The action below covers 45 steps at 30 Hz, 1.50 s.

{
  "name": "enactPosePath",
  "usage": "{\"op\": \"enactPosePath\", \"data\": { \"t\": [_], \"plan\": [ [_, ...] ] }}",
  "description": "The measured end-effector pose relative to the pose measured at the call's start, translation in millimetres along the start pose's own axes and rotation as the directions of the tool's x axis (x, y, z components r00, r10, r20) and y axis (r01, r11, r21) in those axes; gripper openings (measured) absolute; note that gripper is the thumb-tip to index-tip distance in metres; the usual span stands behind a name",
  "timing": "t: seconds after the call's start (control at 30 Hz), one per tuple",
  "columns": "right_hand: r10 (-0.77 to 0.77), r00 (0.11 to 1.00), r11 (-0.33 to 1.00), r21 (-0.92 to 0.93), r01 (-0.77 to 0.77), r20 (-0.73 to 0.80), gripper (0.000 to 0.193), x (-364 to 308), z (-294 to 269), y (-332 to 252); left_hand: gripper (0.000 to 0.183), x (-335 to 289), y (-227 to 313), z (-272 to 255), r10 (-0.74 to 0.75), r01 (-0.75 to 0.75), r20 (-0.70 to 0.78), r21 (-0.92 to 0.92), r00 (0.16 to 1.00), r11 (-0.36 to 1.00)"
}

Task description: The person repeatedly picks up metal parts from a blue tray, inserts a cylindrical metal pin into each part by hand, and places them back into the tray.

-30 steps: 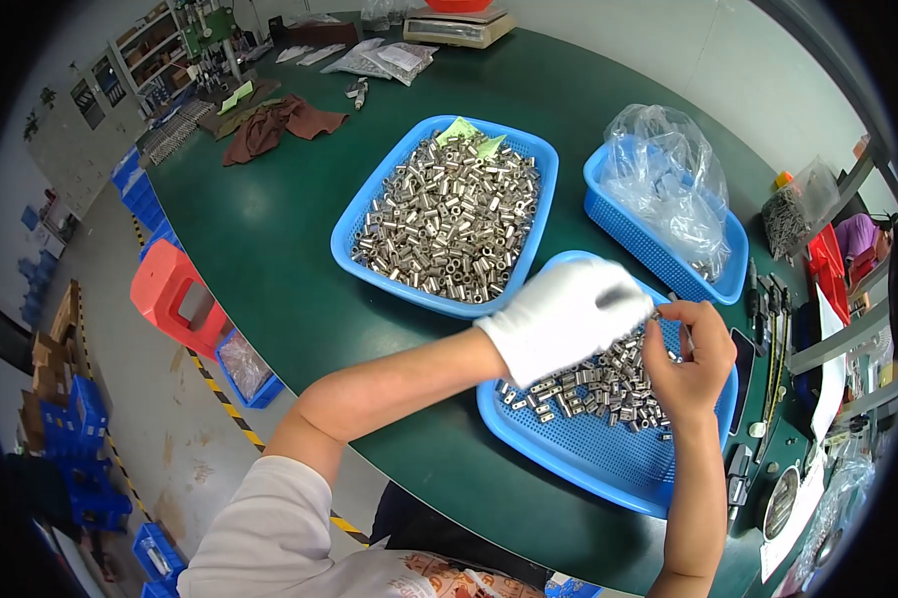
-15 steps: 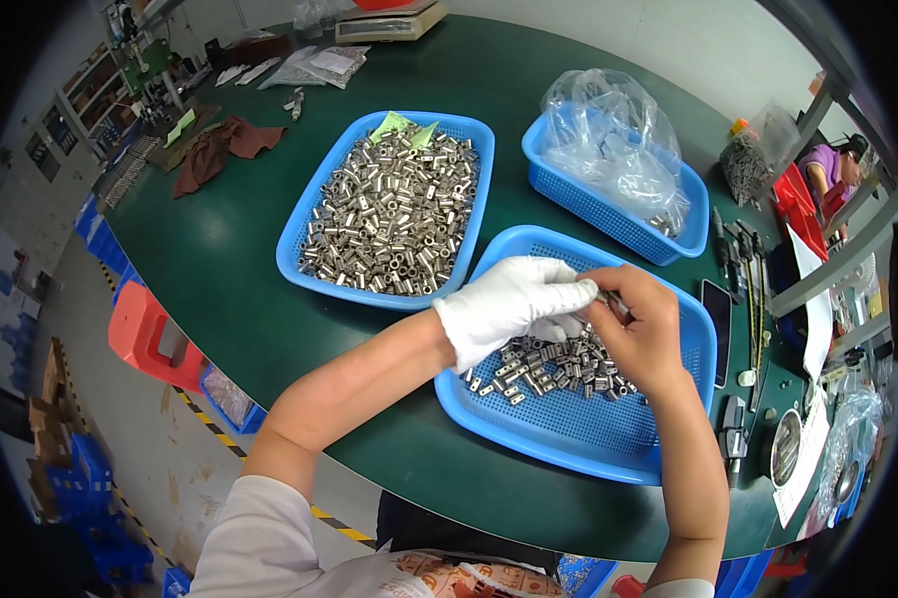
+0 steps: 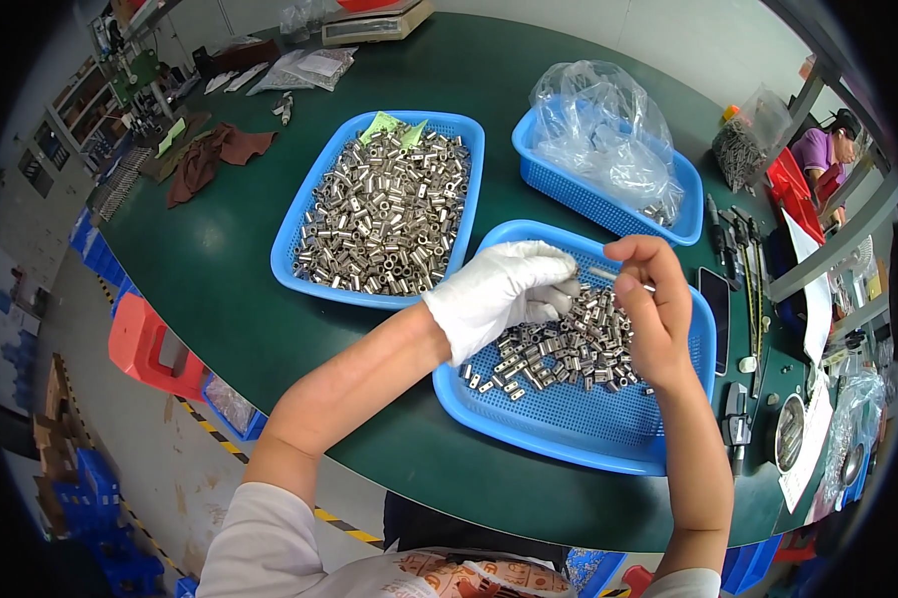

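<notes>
White-gloved left hand (image 3: 509,291) curls inward, contents unclear; bare right hand (image 3: 658,304) loosely pinches a slim rod (image 3: 601,273) above shiny drilled metal blocks (image 3: 569,351).

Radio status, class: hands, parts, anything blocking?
Gloved left hand, bare right hand above nearest basket; grips unclear. Metal parts heaped beneath. Left hand hides some.

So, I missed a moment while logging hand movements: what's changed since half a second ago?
The left hand and right hand were together; now they have drawn apart, the left going leftward, the right rightward. I can't tell whether anything was taken or let go. The view shifted slightly. Baskets, bag and phone stayed put.
</notes>
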State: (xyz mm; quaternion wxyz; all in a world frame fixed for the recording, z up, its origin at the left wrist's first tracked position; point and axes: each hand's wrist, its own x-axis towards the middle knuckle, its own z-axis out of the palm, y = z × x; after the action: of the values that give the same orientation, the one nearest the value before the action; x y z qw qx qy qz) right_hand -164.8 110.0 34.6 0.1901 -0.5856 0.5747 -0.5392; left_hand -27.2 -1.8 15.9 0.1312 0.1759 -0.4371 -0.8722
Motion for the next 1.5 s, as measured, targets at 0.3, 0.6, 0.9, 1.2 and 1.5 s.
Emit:
{"op": "enactPosePath", "data": {
  "t": [0.3, 0.6, 0.9, 1.2, 1.5],
  "plan": [
    [-0.02, 0.999, 1.0, -0.019, 0.021, 0.044, 0.017, -2, 6, 1, 0.015, -1, 0, 2, 0.044, -0.044, -0.017, -0.009, 0.999, 0.999],
    [-0.047, 0.998, 0.995, -0.088, 0.051, 0.053, 0.016, -2, 8, 2, 0.014, 0, 2, 1, 0.08, -0.077, -0.04, 0.064, 0.996, 0.995],
    [-0.041, 0.999, 0.999, 0.026, 0.041, -0.003, 0.009, -4, 15, 2, 0.013, -2, 2, 2, 0.057, -0.057, -0.004, -0.149, 0.998, 0.987],
    [-0.156, 0.987, 0.949, -0.273, 0.156, 0.021, 0.011, -5, 15, -7, 0.012, -4, 5, 6, 0.115, -0.114, -0.04, 0.007, 0.993, 0.993],
    [0.159, 0.987, 0.974, -0.165, -0.156, 0.001, 0.012, -1, 1, -4, 0.011, -3, 3, 5, 0.097, -0.098, -0.056, -0.023, 0.994, 0.995]
  ]
}}
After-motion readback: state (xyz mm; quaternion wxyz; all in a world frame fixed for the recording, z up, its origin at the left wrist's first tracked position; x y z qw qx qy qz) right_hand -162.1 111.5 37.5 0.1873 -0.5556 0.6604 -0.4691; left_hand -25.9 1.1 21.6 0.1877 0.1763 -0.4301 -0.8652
